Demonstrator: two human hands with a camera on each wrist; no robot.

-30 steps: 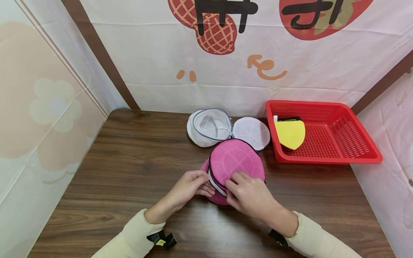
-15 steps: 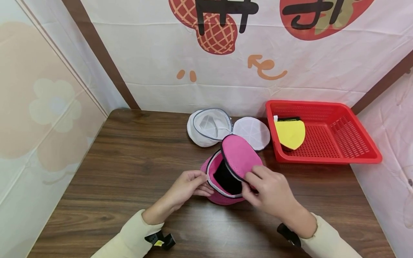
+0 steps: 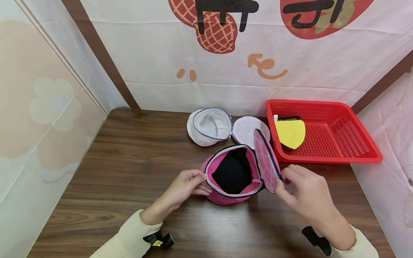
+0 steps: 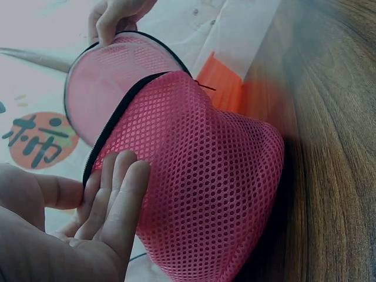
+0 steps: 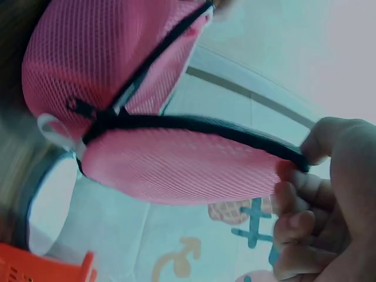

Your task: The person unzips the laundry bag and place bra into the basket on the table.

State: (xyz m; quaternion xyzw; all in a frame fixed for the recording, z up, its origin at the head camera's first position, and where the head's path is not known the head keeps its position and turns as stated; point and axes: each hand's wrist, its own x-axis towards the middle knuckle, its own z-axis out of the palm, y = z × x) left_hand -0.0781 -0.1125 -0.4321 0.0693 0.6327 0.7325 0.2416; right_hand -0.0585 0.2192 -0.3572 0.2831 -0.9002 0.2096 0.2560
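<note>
A pink mesh laundry bag with a black zip edge stands unzipped on the wooden table. Its round lid is swung up to the right. Inside lies a black, rounded fabric item, its kind unclear. My left hand pinches the bag's rim on the left between thumb and fingers. With thumb and fingertips, my right hand grips the lid's outer edge. In the right wrist view, the zip puller hangs by the hinge side, beside a small white loop.
Behind the pink bag sits a white mesh bag, its round lid laid out to the right. A red plastic basket at the back right holds a yellow shield-shaped piece over something black. Printed cloth hangs behind the table.
My right hand has moved right, pulling the pink lid from lying over the bag to standing upright at its right side. The black item inside came into view. The left hand stayed at the rim.
</note>
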